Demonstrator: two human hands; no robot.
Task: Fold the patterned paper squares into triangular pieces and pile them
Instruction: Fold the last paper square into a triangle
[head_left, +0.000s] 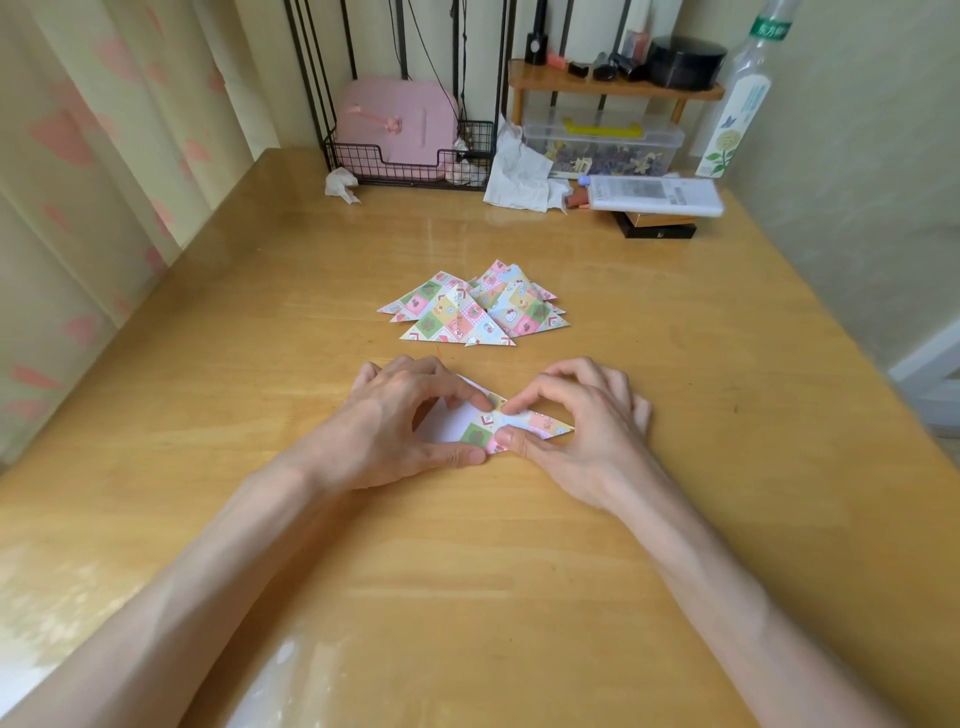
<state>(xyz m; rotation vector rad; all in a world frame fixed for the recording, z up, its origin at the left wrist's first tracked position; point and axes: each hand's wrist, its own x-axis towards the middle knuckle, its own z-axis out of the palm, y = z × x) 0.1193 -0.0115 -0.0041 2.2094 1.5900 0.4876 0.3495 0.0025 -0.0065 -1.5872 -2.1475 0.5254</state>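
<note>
Working partway through a fold on a small patterned paper piece (475, 432) with a white underside, lying low on the glossy yellow-brown wooden desk (260, 364), just nearer than the pile of folded patterned triangles (470, 312) and apart from it. Pinching the piece at its middle with both hands drawn close together: curling thumb and forefinger of the left hand (410, 421) onto the white half, curling thumb and forefinger of the right hand (576, 426) onto the patterned half, with fingertips almost meeting over the centre. Hiding part of the outline under the palms, so not showing the whole shape.

Running lengthwise left to right across the desk, and pointing a sharp patterned tip out to the right, past the right thumb.

Judging from this: forming a crease but probably not yet pressing it flat. Calling next for bringing the white flap over until the edges line up, then dragging a fingertip along the fold to sharpen it, while pinning the other half against sliding on the glossy surface. After that, carrying the finished triangle forward onto the pile, already fanned and overlapping with several pieces.
</note>
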